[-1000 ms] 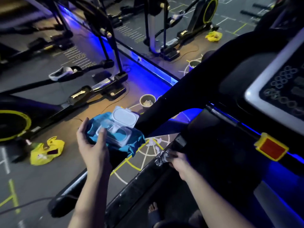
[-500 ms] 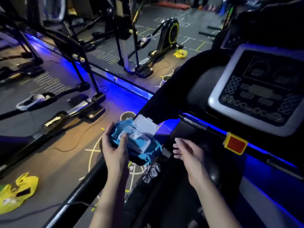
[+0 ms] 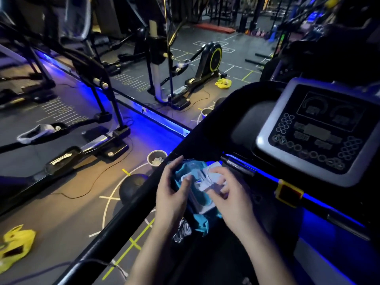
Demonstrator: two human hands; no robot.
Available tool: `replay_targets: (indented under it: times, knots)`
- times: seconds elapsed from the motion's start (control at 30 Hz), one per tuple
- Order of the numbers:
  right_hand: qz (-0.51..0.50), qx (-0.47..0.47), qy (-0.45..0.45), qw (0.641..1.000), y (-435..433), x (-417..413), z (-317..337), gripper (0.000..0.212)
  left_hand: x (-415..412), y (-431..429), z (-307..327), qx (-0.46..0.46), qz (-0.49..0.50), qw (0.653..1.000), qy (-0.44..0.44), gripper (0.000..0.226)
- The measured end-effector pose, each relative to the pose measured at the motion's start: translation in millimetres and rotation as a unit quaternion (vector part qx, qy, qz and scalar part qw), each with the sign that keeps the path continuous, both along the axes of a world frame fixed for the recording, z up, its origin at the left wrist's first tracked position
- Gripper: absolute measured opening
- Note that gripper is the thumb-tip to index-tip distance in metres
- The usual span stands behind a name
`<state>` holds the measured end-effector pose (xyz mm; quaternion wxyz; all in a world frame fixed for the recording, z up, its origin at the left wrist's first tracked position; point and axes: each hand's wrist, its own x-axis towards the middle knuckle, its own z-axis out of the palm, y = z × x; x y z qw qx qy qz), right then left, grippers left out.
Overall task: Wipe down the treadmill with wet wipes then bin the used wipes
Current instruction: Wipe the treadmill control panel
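Observation:
A blue pack of wet wipes (image 3: 200, 200) with a white flip lid sits in my left hand (image 3: 171, 195), which grips it from the left side above the treadmill's black handrail (image 3: 123, 221). My right hand (image 3: 230, 194) lies over the pack's white opening, fingers curled onto it; whether they pinch a wipe is hidden by blur. The treadmill console (image 3: 314, 130) with its dark button panel stands at the right. A small round bin (image 3: 157, 158) with white wipes inside stands on the floor just beyond the handrail.
A red and yellow stop tab (image 3: 289, 192) sits below the console. Yellow bags lie on the floor at the lower left (image 3: 14, 243) and far back (image 3: 223, 83). A dark ball (image 3: 131, 186) rests beside the rail. Elliptical machines (image 3: 98, 128) fill the left.
My right hand left the treadmill rail and moved onto the pack's opening. The left hand carried the pack rightward over the handrail. The view tilted up toward the console.

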<state>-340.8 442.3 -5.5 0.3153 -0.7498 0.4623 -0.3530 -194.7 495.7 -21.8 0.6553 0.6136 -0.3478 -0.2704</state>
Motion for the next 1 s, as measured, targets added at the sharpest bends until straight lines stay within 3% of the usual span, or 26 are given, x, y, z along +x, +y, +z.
replay_targets:
  times: [0.17, 0.27, 0.47, 0.57, 0.63, 0.8, 0.87, 0.97, 1.0]
  knots:
    - [0.057, -0.065, 0.004, 0.996, 0.9, 2.3, 1.1, 0.028, 6.0, 10.3, 1.5, 0.005, -0.009, 1.0, -0.007, 0.044]
    - [0.048, -0.062, -0.048, 0.996, 3.7, -2.7, 16.7, 0.023, 11.9, 8.5, -1.7, 0.029, 0.008, 0.999, -0.018, 0.045]
    - [-0.024, -0.045, -0.171, 0.984, 0.2, -22.1, 47.6, 0.011, 3.8, -7.0, -15.6, 0.068, 0.024, 0.995, -0.067, 0.05]
    - [-0.118, -0.044, -0.247, 0.961, 0.7, -41.2, 68.5, 0.011, -10.2, -23.5, -20.7, 0.078, 0.021, 0.993, -0.082, 0.051]
    - [-0.185, -0.067, -0.243, 0.95, -4.9, -61.5, 77.6, 0.012, -19.5, -36.4, -24.1, 0.077, 0.012, 0.994, -0.074, 0.051]
    - [-0.254, -0.074, -0.163, 0.951, -34.0, -120.2, 79.6, 0.015, -48.7, -70.8, -26.8, 0.058, -0.024, 0.997, -0.043, 0.049]
    - [-0.255, -0.067, -0.072, 0.962, -53.7, -143.1, 67.6, 0.018, -60.7, -85.4, -29.1, 0.057, -0.039, 0.997, -0.025, 0.049]
    - [-0.21, 0.015, 0.138, 0.968, -89.8, -176.4, 45.9, 0.021, -73.1, -106.9, -31.4, 0.058, -0.048, 0.997, -0.013, 0.051]
    - [-0.195, 0.028, 0.162, 0.967, -102.5, -186.2, 44.4, 0.019, -76.0, -112.7, -30.0, 0.057, -0.049, 0.997, -0.015, 0.052]
